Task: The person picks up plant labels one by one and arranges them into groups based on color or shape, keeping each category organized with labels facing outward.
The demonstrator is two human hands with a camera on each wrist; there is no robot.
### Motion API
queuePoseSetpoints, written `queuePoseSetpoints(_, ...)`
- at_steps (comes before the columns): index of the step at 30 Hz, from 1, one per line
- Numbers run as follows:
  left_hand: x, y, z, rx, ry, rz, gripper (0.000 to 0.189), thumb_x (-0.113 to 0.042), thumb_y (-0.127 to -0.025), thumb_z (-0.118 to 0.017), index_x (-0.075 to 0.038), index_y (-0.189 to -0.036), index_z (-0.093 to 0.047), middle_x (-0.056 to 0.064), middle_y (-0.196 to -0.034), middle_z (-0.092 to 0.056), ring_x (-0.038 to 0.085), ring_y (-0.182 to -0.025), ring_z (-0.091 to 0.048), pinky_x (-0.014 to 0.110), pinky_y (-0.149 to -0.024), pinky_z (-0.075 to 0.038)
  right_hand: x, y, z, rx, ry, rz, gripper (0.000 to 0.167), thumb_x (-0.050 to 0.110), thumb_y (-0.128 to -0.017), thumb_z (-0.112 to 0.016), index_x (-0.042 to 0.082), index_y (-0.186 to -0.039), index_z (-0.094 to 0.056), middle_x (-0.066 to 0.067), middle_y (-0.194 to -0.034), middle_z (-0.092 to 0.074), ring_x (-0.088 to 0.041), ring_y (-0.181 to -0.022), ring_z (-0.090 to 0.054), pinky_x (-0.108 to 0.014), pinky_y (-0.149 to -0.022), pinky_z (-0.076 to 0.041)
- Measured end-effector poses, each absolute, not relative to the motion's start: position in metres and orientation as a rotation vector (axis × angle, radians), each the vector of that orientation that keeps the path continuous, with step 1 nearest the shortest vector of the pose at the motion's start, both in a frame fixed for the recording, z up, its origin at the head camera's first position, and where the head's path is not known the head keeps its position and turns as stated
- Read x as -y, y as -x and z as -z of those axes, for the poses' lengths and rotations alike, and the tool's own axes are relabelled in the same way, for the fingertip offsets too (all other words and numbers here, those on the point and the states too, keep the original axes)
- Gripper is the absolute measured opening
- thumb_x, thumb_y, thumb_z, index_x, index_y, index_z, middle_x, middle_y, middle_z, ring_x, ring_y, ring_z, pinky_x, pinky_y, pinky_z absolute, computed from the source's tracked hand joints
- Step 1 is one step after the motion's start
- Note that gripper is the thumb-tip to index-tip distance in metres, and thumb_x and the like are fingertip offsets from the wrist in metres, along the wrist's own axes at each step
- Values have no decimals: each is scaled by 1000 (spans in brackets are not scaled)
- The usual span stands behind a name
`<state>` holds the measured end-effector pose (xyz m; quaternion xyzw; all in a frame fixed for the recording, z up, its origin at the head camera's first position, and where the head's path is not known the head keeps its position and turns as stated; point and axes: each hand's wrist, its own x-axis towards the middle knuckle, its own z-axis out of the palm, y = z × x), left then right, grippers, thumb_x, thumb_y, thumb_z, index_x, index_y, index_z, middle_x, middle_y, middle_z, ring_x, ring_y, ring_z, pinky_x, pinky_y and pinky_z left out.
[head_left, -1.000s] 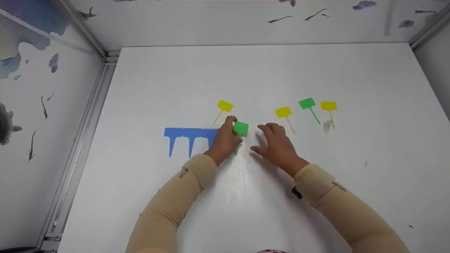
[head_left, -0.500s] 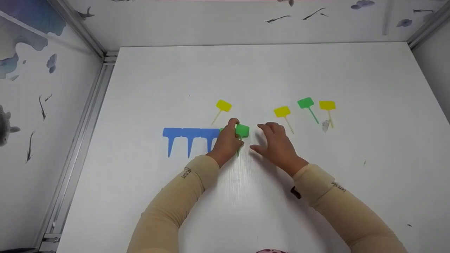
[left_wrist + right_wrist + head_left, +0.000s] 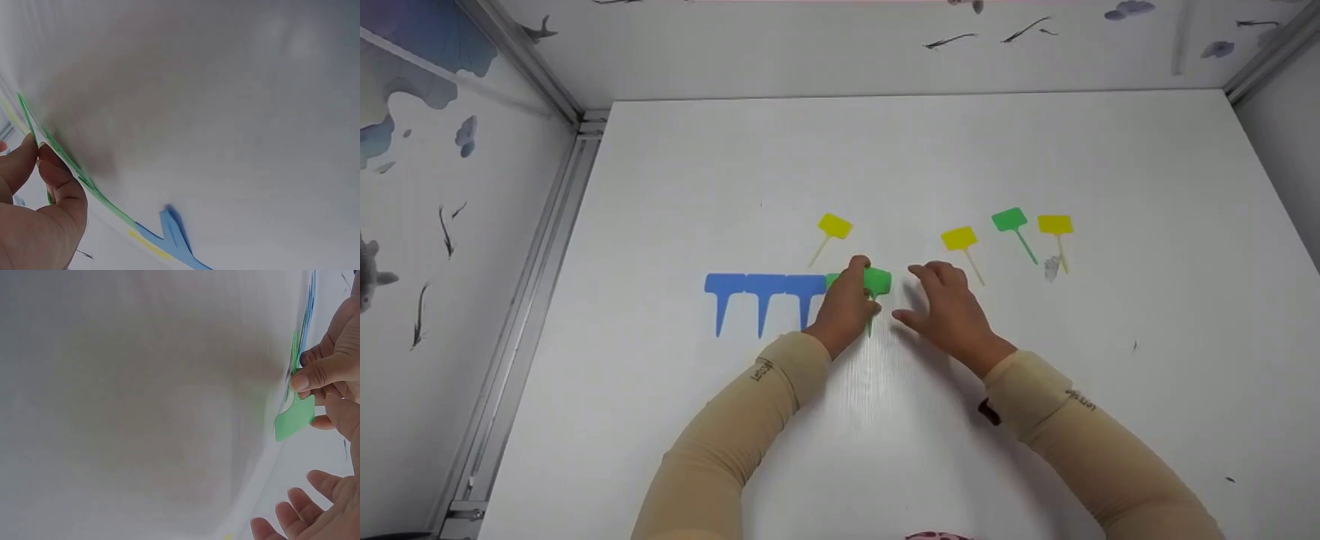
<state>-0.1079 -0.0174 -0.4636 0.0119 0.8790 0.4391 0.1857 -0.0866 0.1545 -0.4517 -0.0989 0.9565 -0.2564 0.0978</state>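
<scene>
My left hand [image 3: 846,306] pinches a green T-shaped plant label [image 3: 879,282] by its stem, between thumb and fingers. In the right wrist view, this label's wide head [image 3: 296,418] stands tilted off the table. Another green label [image 3: 830,280] lies mostly hidden under the left hand, edge to edge with a row of blue plant labels [image 3: 765,284], their points toward the person. The left wrist view catches one blue label [image 3: 175,237] beside the green ones. To the right, my right hand [image 3: 954,315] holds nothing, its fingers loosely bent and close to the held label.
Beyond the hands, a yellow label [image 3: 835,226] lies behind the left hand. Farther right are a second yellow label [image 3: 959,238], a green label [image 3: 1009,219] and a third yellow label [image 3: 1055,224]. Patterned walls [image 3: 840,52] border the white table [image 3: 840,157].
My left hand has shifted slightly right and toward the person with the green label, uncovering part of the green label beside the blue row. The right hand stays nearly still.
</scene>
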Motion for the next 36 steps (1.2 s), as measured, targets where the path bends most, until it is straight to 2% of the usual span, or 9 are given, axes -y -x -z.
queuePoseSetpoints(6,17,105,463,-2504,-54,-1212,65,-1,-89,-66,-12,-143,-33,9,-135,-51,21,-121,-52,38,-105,-39,-155,85,453,-2851,339,779,70,30,-84,-76,5,-140,-43,-18,-137,-42,-35,-129,-34,-45,-105,-39)
queuePoseSetpoints(10,17,104,462,-2522,-75,-1182,66,-3,-90,-65,-11,-145,-31,9,-146,-43,22,-134,-43,37,-110,-33,-155,83,453,-2856,366,796,69,28,-83,-76,3,-139,-44,-20,-136,-42,-36,-129,-34,-45,-104,-39)
queuePoseSetpoints(13,18,103,461,-2537,-88,-1162,66,-4,-90,-65,-11,-147,-31,9,-149,-40,22,-137,-39,37,-112,-31,-154,83,454,-2855,361,793,70,29,-83,-77,4,-139,-44,-19,-137,-42,-35,-130,-34,-45,-105,-39)
queuePoseSetpoints(20,18,102,461,-2565,-115,-1116,66,-5,-90,-67,-11,-145,-32,8,-147,-42,21,-134,-42,35,-111,-32,-155,84,456,-2842,332,780,71,30,-83,-77,4,-140,-44,-19,-138,-41,-36,-131,-33,-45,-106,-38)
queuePoseSetpoints(26,17,104,461,-2619,-146,-1068,64,-6,-87,-70,-8,-141,-37,9,-136,-47,21,-124,-46,34,-109,-35,-155,84,457,-2824,321,768,70,30,-83,-76,5,-140,-43,-19,-139,-40,-36,-131,-33,-46,-107,-37)
queuePoseSetpoints(30,18,106,461,-2665,-189,-1024,61,-7,-85,-73,-6,-137,-41,10,-128,-48,23,-118,-44,33,-106,-38,-154,85,456,-2819,319,754,71,31,-84,-76,5,-141,-43,-19,-139,-40,-35,-131,-33,-45,-107,-37)
queuePoseSetpoints(36,20,109,464,-2734,-236,-942,60,-13,-82,-77,-5,-131,-44,11,-126,-47,25,-116,-40,33,-102,-39,-154,84,456,-2839,356,756,70,32,-84,-76,4,-139,-44,-19,-137,-42,-35,-129,-35,-44,-105,-40)
